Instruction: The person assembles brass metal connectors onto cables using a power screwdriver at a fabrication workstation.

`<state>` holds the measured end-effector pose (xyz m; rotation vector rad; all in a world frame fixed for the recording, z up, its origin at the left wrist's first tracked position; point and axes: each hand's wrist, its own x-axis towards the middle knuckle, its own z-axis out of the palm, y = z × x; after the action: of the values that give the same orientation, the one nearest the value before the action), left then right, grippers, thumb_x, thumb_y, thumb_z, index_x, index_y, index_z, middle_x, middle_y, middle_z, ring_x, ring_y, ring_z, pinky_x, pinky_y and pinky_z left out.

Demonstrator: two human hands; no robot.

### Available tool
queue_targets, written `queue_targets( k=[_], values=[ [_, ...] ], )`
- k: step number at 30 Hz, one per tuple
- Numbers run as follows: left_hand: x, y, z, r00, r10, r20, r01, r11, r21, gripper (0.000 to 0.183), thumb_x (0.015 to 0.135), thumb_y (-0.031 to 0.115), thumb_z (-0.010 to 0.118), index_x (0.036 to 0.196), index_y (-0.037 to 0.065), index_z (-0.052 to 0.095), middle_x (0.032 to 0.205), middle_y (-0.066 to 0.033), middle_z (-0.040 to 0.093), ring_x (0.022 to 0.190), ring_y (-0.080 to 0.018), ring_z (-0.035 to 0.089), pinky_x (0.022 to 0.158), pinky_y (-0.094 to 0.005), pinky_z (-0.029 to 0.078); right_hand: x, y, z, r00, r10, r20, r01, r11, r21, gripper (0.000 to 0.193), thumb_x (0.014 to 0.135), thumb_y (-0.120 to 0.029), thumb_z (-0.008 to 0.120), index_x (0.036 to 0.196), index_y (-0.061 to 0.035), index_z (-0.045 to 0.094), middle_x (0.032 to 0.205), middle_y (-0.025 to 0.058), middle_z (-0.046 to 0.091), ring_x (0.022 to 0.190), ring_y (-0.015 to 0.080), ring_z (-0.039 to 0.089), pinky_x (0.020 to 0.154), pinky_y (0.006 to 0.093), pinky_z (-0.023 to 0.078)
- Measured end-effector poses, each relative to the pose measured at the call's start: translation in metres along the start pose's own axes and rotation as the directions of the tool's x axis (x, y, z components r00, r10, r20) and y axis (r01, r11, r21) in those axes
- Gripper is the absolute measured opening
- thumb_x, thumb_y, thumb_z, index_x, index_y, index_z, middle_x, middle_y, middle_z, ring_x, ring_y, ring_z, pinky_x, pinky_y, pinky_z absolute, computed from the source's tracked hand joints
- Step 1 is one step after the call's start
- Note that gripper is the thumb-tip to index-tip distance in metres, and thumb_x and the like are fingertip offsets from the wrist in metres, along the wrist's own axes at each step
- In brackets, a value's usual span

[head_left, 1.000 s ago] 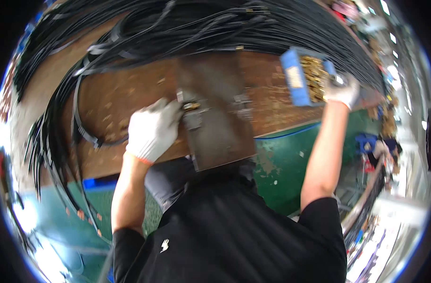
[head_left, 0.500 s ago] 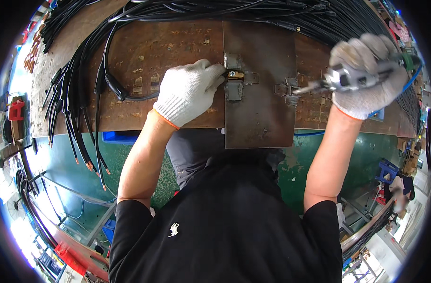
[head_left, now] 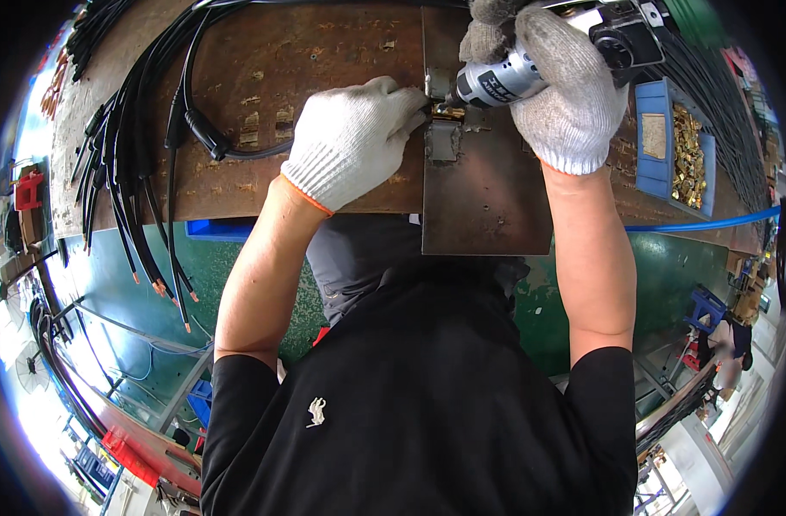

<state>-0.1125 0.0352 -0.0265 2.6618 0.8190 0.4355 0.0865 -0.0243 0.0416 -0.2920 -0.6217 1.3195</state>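
My left hand (head_left: 354,142), in a white knit glove, is closed on the end of a black cable (head_left: 259,155) at the left edge of a steel plate (head_left: 487,202). Just beyond my fingertips a small brass terminal (head_left: 451,113) sits between welded metal blocks (head_left: 445,140) on the plate. My right hand (head_left: 569,99), also gloved, is wrapped round a silver air screwdriver (head_left: 506,79). Pointing left, the tool has its tip at the brass terminal; whether they touch I cannot tell. My right fingers and the tool cover the plate's upper right part.
To the right stands a blue bin (head_left: 651,179) holding many small brass parts (head_left: 688,159). A blue air hose (head_left: 711,225) runs along the bench's right front edge. Black cables (head_left: 139,129) with bare copper ends hang over the left front edge of the worn bench (head_left: 324,52).
My right hand has brought the air screwdriver leftward from the plate's right side to the brass terminal. The blue bin has come into sight. My left hand keeps its hold on the cable.
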Motion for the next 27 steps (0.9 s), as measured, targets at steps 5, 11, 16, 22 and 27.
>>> queue_targets(
  k=[5,11,16,22,27],
  values=[
    [0.004,0.002,0.004,0.998,0.043,-0.041,-0.043,0.999,-0.001,0.019,0.101,0.024,0.068,0.113,0.015,0.079,0.095,-0.0108,0.073,0.084,-0.0343,0.076,0.072,-0.0451,0.060,-0.008,-0.019,-0.060,0.998,0.059,-0.009,-0.056,0.869,-0.491,0.027,0.096,-0.018,0.070,0.116,-0.0004,0.067,0.114,0.0164,0.072,0.092,0.0288,0.070,0.085,0.0473,0.059],
    [0.000,-0.002,0.004,0.994,0.073,-0.079,-0.073,0.997,0.005,0.018,0.099,0.022,0.066,0.109,0.015,0.079,0.094,-0.0109,0.073,0.082,-0.0343,0.076,0.069,-0.0459,0.060,0.022,-0.020,-0.012,0.941,0.241,0.237,-0.048,0.790,-0.612,0.036,0.078,0.000,0.082,0.111,-0.0021,0.068,0.105,0.0124,0.073,0.095,0.0272,0.073,0.085,0.0432,0.063],
    [-0.003,0.000,0.000,0.999,0.022,-0.045,-0.022,1.000,-0.009,0.018,0.097,0.021,0.067,0.111,0.016,0.078,0.094,-0.0110,0.073,0.082,-0.0345,0.076,0.069,-0.0458,0.060,0.031,-0.012,0.008,0.884,0.316,0.345,-0.081,0.830,-0.552,0.045,0.070,0.011,0.084,0.109,-0.0030,0.067,0.101,0.0114,0.074,0.095,0.0238,0.075,0.083,0.0386,0.065],
    [-0.001,0.001,0.007,0.992,0.058,-0.108,-0.058,0.998,-0.002,0.018,0.096,0.020,0.068,0.109,0.016,0.079,0.093,-0.0092,0.073,0.081,-0.0331,0.076,0.068,-0.0446,0.060,0.021,0.015,-0.013,0.985,0.057,0.165,0.040,0.848,-0.529,0.043,0.080,0.011,0.082,0.118,-0.0019,0.066,0.108,0.0124,0.074,0.095,0.0200,0.074,0.081,0.0345,0.065],
    [-0.001,-0.001,0.006,0.996,0.039,-0.083,-0.035,0.998,0.050,0.017,0.096,0.020,0.068,0.107,0.015,0.079,0.090,-0.0074,0.074,0.081,-0.0314,0.076,0.069,-0.0436,0.060,0.005,0.020,-0.012,0.993,0.023,0.117,0.057,0.773,-0.632,0.032,0.099,-0.002,0.069,0.130,-0.0028,0.063,0.116,0.0132,0.072,0.101,0.0235,0.072,0.087,0.0384,0.064]
  ],
)
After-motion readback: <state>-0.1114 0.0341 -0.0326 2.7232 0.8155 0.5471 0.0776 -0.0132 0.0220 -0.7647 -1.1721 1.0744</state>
